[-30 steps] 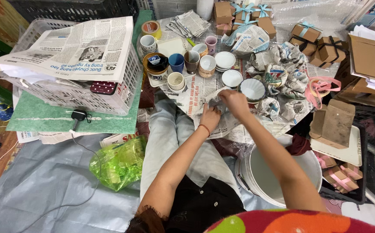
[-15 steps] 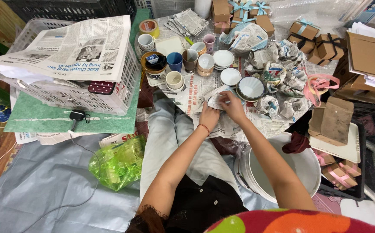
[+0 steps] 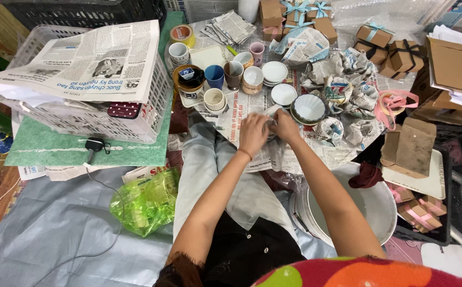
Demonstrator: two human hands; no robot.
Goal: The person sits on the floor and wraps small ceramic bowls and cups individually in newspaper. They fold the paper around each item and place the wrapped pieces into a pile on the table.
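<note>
My left hand (image 3: pixel 253 133) and my right hand (image 3: pixel 284 126) meet over a spread newspaper sheet (image 3: pixel 241 109), both closed around a small object wrapped in newspaper (image 3: pixel 270 118); what is inside is hidden. Just right of my hands a white bowl (image 3: pixel 309 108) rests on a plate. Beyond it lie several paper-wrapped bundles (image 3: pixel 348 87). Ahead of my hands stand several cups: a cream one (image 3: pixel 214 99), a blue one (image 3: pixel 214 76), a brown one (image 3: pixel 233 73), and small white dishes (image 3: pixel 274 72).
A white plastic basket (image 3: pixel 103 114) topped with a newspaper (image 3: pixel 90 61) sits on the left on a green mat (image 3: pixel 61 151). A green plastic bag (image 3: pixel 146 202) lies by my knee. Brown gift boxes (image 3: pixel 396 48), pink ribbon (image 3: pixel 393 103) and a white basin (image 3: pixel 369 204) are on the right.
Both hands have drawn slightly closer together and a little to the left over the newspaper, folding paper around the small object. Everything else stays put.
</note>
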